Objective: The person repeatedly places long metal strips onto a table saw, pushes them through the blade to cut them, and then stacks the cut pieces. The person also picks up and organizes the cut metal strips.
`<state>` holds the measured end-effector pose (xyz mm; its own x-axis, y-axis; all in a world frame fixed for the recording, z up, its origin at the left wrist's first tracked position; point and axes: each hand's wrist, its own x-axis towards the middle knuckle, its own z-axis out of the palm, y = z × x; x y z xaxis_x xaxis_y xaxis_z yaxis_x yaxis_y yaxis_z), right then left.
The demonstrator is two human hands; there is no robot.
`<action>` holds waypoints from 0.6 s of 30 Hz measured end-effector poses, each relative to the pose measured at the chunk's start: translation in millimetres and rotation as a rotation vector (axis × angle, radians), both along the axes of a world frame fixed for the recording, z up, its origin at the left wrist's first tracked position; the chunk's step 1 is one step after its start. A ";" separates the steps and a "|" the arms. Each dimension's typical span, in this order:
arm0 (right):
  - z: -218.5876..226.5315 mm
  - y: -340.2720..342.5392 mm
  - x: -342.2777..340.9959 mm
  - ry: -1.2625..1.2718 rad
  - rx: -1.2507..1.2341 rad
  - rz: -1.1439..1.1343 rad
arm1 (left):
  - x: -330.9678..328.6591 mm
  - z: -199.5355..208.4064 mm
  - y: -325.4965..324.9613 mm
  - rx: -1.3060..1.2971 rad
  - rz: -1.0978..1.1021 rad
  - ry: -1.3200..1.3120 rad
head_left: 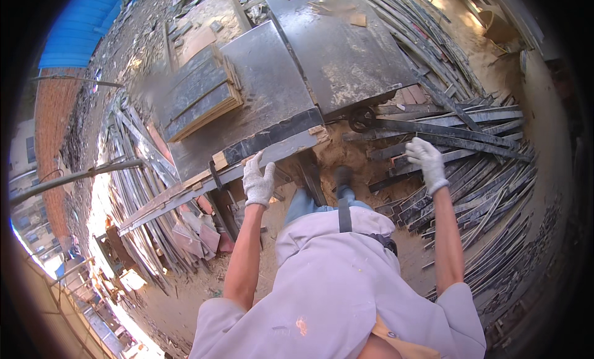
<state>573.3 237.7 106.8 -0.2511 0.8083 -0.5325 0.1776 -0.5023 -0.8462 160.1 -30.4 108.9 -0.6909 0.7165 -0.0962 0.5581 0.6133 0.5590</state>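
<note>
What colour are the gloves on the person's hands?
White. Both the left hand and the right hand wear white work gloves, seen in the head view.

The gloved left hand (258, 182) rests on a long plank (247, 164) at the surface's (266, 86) near edge; the gloved right hand (427, 163) hovers over scattered dark strips (470, 136) on the right.

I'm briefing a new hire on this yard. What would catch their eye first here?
Probably the big grey saw table at centre, with a stack of dark boards on its left part. The gloved left hand rests at its near edge, on a long strip. The gloved right hand reaches over the heap of dark offcut strips spread on the ground to the right.
</note>
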 end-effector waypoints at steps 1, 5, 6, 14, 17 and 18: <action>-19.7 -9.3 -56.9 0.009 -0.040 0.146 | -14.1 -0.5 -8.5 0.022 0.050 -0.026; -83.3 -10.9 -223.3 -0.237 0.076 0.428 | -40.1 3.7 -33.1 0.081 0.291 -0.265; -102.8 -4.1 -248.4 -0.236 0.078 0.437 | -45.2 2.5 -37.4 0.093 0.335 -0.334; -100.8 -18.3 -346.6 -0.340 0.077 0.539 | -82.8 -32.1 -67.5 0.333 0.729 -0.989; -38.0 -14.3 -358.5 -0.164 0.080 0.541 | -88.5 -35.7 -40.4 0.651 0.898 -1.475; -25.3 -12.5 -359.7 -0.161 0.177 0.575 | -91.0 -36.2 -28.6 0.753 0.917 -1.620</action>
